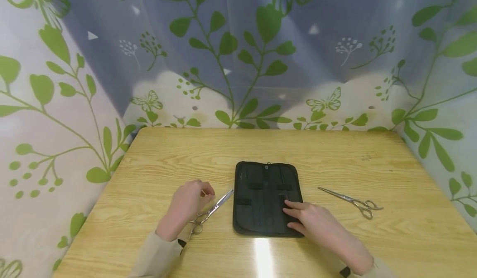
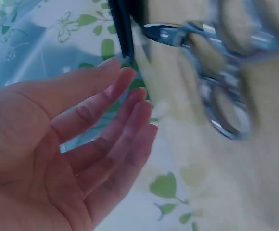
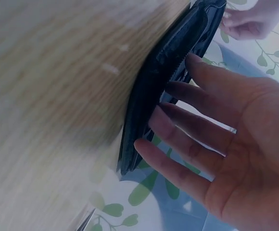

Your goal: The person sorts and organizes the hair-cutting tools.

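A black zip case [image 1: 246, 226] lies unfolded on the wooden table, its inside showing slots and elastic loops. My right hand [image 1: 316, 222] is at the case's right edge, fingers extended and touching it; the right wrist view shows those fingers spread along the zip edge of the case [image 3: 151, 77]. To the left, my left hand [image 1: 186, 203] hovers above a pair of metal scissors [image 1: 220, 203], fingers loosely bent and holding nothing. The handle rings of these scissors [image 2: 207, 98] appear apart from the hand in the left wrist view. Their blades point towards the case.
A second pair of metal scissors [image 1: 350, 199] lies right of the case, with its blades pointing left. Leaf-patterned cloth [image 1: 238, 54] hangs behind the wooden table [image 1: 186, 149] and along both sides.
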Tool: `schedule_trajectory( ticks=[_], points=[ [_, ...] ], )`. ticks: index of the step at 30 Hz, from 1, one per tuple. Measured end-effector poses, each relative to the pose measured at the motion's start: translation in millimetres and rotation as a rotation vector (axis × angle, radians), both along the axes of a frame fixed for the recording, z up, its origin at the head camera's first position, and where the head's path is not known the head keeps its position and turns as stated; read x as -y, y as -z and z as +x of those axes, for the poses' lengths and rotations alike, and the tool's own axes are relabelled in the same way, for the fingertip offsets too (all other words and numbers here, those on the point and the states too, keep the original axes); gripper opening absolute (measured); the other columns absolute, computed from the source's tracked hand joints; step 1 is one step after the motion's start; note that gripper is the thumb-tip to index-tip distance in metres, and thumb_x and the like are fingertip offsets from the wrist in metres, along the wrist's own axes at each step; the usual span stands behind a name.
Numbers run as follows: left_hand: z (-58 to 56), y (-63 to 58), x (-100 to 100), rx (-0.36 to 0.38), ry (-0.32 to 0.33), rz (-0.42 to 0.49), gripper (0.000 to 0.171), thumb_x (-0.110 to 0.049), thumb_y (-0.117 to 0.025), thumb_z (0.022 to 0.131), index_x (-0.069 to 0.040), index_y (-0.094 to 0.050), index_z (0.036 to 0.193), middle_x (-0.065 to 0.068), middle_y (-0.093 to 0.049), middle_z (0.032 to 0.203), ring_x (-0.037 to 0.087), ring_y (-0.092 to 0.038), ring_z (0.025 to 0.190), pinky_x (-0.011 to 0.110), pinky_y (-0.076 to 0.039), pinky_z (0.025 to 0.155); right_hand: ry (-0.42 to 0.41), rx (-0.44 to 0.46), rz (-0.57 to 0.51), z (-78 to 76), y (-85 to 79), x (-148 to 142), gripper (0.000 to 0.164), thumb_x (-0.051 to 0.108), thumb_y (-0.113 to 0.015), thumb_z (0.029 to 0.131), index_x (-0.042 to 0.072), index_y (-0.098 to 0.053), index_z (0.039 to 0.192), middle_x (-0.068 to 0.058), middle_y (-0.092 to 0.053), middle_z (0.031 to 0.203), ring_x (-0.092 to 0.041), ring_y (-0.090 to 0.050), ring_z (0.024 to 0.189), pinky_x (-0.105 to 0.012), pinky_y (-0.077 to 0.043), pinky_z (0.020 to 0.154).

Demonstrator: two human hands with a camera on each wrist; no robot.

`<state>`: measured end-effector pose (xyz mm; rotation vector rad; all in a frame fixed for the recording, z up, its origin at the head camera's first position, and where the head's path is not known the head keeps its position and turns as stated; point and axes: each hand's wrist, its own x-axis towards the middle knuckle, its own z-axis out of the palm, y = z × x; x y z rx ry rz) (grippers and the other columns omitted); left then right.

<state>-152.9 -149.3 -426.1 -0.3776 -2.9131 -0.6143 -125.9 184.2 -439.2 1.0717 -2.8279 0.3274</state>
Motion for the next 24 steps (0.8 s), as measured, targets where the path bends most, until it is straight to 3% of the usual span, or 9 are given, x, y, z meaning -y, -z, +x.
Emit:
schedule_trajectory(
  ticks=[6, 10, 17, 24],
  points=[
    [13.9, 8.4, 12, 0.102, 0.033, -0.052, 0.014, -0.023, -0.078, 0.070, -0.018, -0.065, 0.070, -0.005, -0.060, 0.066, 0.005, -0.047, 0.054, 0.026, -0.045, 0.049, 0.000, -0.117, 0.029, -1.9, 0.3, 7, 0.035, 0.028, -0.071, 0.078, 0.008, -0.070, 0.106, -0.012, -0.067, 0.114, -0.025, -0.062, 0.091, -0.038, -0.056, 0.070],
    [19.3, 10.1, 14, 0.163, 0.033, -0.049, 0.019, -0.025, -0.080, 0.067, -0.018, -0.062, 0.068, -0.008, -0.055, 0.062, 0.005, -0.043, 0.051, 0.025, -0.041, 0.047, -0.059, -0.156, 0.029, -3.7, 0.3, 15, 0.035, 0.030, -0.071, 0.077, 0.011, -0.070, 0.107, -0.009, -0.066, 0.116, -0.022, -0.057, 0.094, -0.040, -0.053, 0.076],
    [17.8, 13.3, 11, 0.188, 0.013, -0.059, 0.021, -0.025, -0.080, 0.067, -0.017, -0.061, 0.064, -0.009, -0.053, 0.058, 0.005, -0.043, 0.051, 0.025, -0.041, 0.048, -0.183, -0.019, 0.003, -1.4, 3.6, 31, 0.044, 0.034, -0.065, 0.083, 0.016, -0.061, 0.123, -0.005, -0.056, 0.132, -0.025, -0.048, 0.119, -0.049, -0.049, 0.088],
    [14.5, 15.7, 10, 0.226, 0.005, -0.073, 0.022, -0.026, -0.079, 0.066, -0.018, -0.060, 0.060, -0.010, -0.053, 0.056, 0.007, -0.044, 0.051, 0.026, -0.041, 0.050, -0.201, 0.116, 0.019, 4.1, 1.4, 41, 0.044, 0.034, -0.061, 0.086, 0.014, -0.060, 0.125, -0.005, -0.055, 0.134, -0.025, -0.047, 0.121, -0.051, -0.046, 0.092]
  ],
)
